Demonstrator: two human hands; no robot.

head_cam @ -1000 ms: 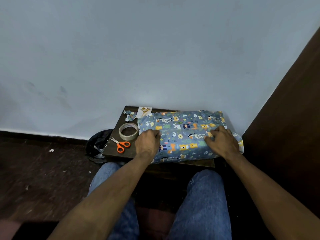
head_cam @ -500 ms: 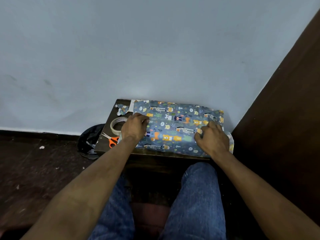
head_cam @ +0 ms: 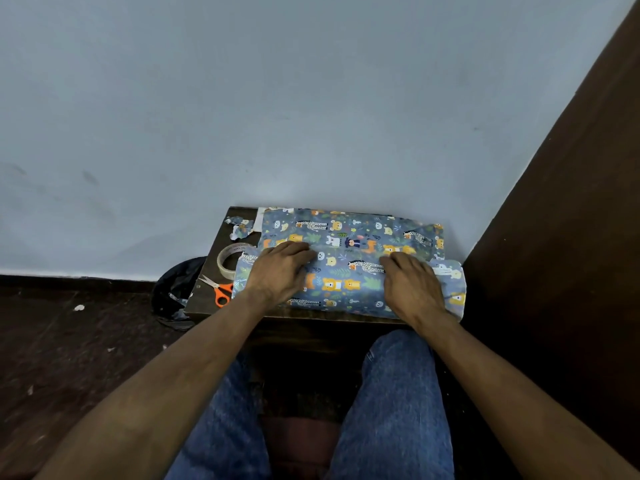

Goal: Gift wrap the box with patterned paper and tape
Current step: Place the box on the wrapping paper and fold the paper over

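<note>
The box lies hidden under blue patterned paper (head_cam: 349,258) printed with cartoon animals, on a small dark table (head_cam: 207,292) against the wall. The near flap of paper is folded up over the box top. My left hand (head_cam: 277,275) presses flat on the left part of that flap. My right hand (head_cam: 410,285) presses on its right part, fingers stretched along the flap's edge. A roll of clear tape (head_cam: 232,259) lies on the table just left of the paper, partly covered by it. Orange-handled scissors (head_cam: 218,289) lie in front of the tape.
Torn paper scraps (head_cam: 240,227) sit at the table's far left corner. A black plastic bag (head_cam: 175,289) slumps on the dark floor left of the table. A dark wooden panel (head_cam: 571,220) rises close on the right. My knees in jeans are below the table.
The paper flap has come further up over the box top and both hands have slid with it toward the wall. The paper's left end now overlaps the tape roll.
</note>
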